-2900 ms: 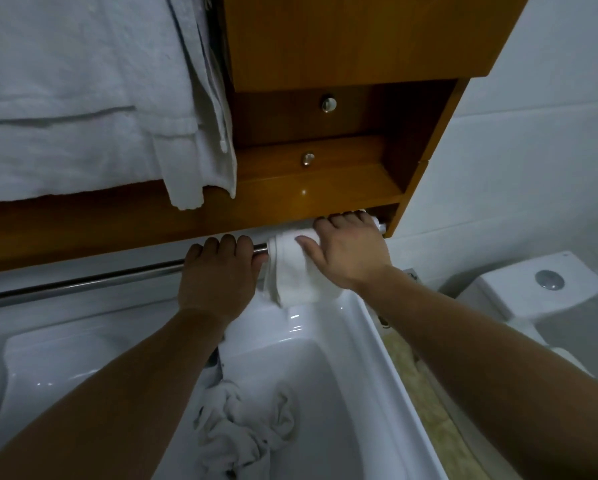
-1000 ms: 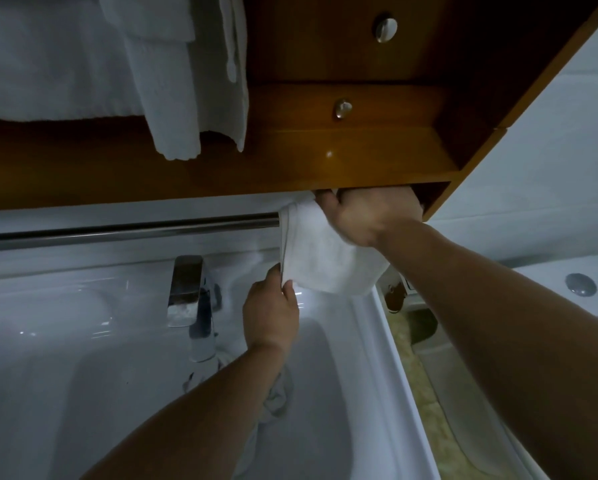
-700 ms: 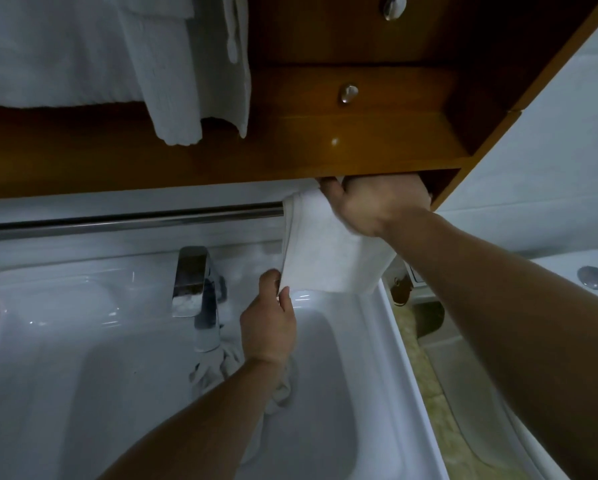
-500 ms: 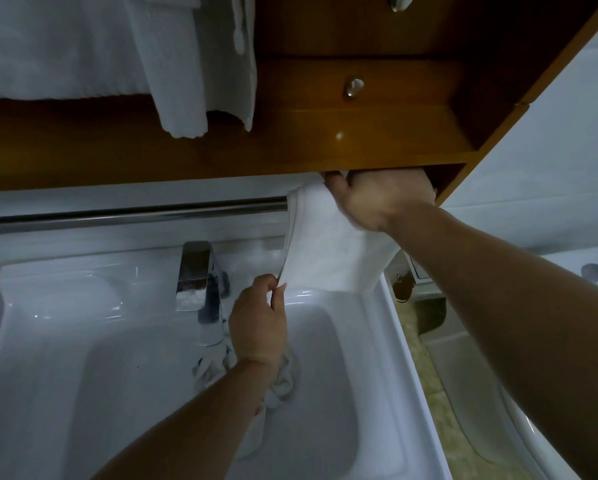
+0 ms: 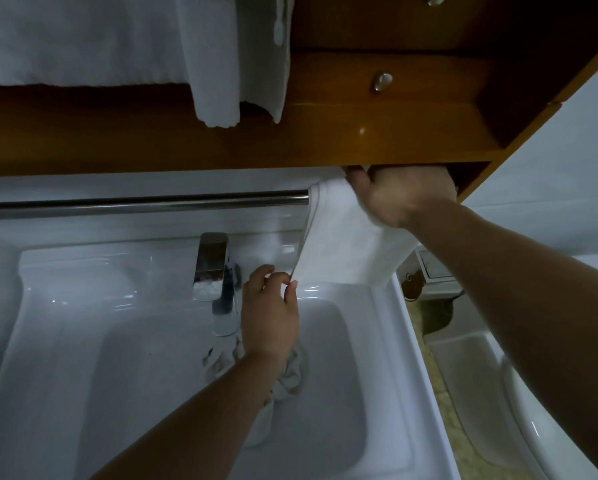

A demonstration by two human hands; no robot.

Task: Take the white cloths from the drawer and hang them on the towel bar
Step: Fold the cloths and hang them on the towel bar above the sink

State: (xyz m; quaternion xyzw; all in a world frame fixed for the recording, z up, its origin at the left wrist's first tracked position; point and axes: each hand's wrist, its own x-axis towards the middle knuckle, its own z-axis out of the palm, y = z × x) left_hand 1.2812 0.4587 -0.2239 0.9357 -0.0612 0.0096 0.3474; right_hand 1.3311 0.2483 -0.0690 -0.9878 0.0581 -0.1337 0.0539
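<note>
The white cloth (image 5: 346, 244) drapes over the towel bar (image 5: 145, 202) at two o'clock; the right hand (image 5: 401, 195) steadies its top, grip unclear; the left hand (image 5: 270, 306) pinches its lower corner; the hanging step seems nearly done; next, tug it straight.

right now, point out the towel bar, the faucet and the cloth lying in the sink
towel bar (image 5: 152, 202), head view, bare middle stretch of the metal rod
faucet (image 5: 211, 265), head view, chrome body above the spout
cloth in the sink (image 5: 289, 375), head view, crumpled fold beside the left forearm
</note>
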